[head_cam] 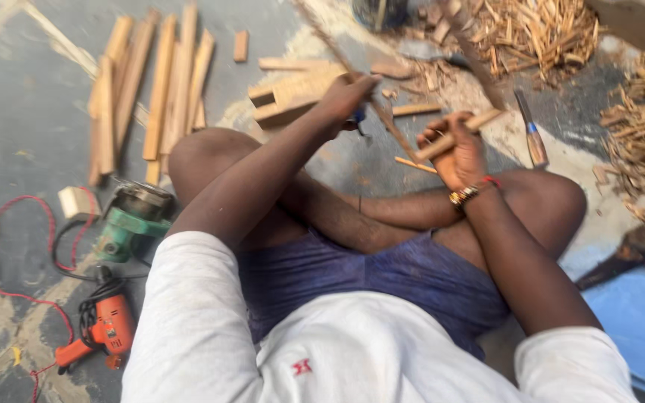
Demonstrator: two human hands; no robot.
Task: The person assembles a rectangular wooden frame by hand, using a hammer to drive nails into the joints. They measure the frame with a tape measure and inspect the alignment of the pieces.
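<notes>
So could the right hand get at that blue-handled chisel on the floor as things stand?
Probably yes: the chisel lies bare on the floor just beyond the right hand, nothing between, but that hand holds a wooden stick.

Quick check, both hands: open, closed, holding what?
Left hand: closed on a blue-handled tool.
Right hand: closed on a wooden stick.

White shirt, blue shorts, beaded bracelet [463, 195]

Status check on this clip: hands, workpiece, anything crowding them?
Left hand gripping a blurred long tool, blade end unclear. Right hand closed on a thin wooden stick. Chisel and wood shavings lie just beyond; nothing between the hands.
</notes>
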